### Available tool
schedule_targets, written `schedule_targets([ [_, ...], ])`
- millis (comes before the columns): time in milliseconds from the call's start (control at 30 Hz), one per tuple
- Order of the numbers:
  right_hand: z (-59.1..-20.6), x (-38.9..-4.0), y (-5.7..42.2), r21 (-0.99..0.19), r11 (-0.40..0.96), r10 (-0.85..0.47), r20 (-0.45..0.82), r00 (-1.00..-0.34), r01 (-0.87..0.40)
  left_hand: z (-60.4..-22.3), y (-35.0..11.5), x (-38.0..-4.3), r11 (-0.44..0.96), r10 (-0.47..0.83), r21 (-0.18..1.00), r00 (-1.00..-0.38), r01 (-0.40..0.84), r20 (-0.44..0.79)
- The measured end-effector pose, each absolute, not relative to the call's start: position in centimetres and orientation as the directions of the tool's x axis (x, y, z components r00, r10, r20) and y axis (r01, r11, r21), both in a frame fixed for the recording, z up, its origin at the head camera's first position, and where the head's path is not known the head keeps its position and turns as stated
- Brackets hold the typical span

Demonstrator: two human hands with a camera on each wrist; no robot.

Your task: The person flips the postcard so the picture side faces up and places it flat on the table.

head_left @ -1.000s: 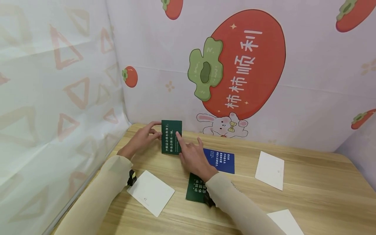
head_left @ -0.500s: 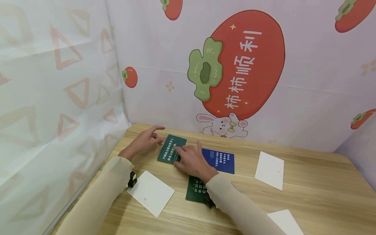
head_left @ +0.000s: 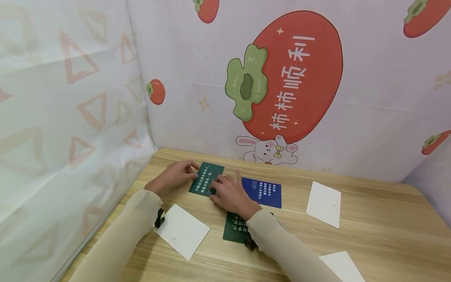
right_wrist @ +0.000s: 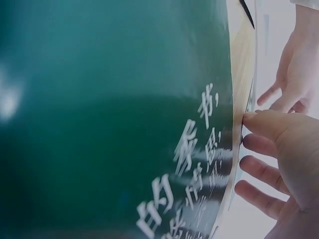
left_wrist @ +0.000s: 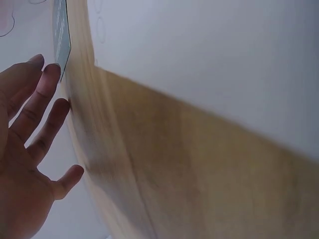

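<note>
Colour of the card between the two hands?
The card is dark green with white lettering; it shows best in the head view.

Draped-off table nook; can't tell if home, studio or office. Wood-grain table (head_left: pixel 380 223) in front. 12 o'clock: pale backdrop (head_left: pixel 197 58) with fold lines, big persimmon print (head_left: pixel 310 86) and cartoon rabbit (head_left: pixel 266 150). 10 o'clock: creased white sheet (head_left: pixel 53 105), triangle outlines.
</note>
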State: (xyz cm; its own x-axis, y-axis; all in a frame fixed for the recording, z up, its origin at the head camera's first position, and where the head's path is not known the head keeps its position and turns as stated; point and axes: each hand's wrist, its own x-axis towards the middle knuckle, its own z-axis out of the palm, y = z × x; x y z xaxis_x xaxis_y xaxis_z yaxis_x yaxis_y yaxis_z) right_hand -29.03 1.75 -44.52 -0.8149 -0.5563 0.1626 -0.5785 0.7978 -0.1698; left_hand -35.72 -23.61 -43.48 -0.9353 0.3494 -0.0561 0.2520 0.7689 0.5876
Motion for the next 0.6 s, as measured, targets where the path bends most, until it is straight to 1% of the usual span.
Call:
schedule_targets([
  [467,-44.3,-28.5,1.7,-0.142,0.802,-0.564,0.139,-0.814,-0.580,-43.6,-22.8,-35.2,0.828,0.419,0.412,-0.908,0.380,-0.007],
  [600,-44.2,-28.1,1.9,-0.141,0.796,-0.576,0.125,-0.808,-0.589,-43.6,-22.9,-34.6,0.829,0.423,0.400,-0.906,0.391,0.011],
])
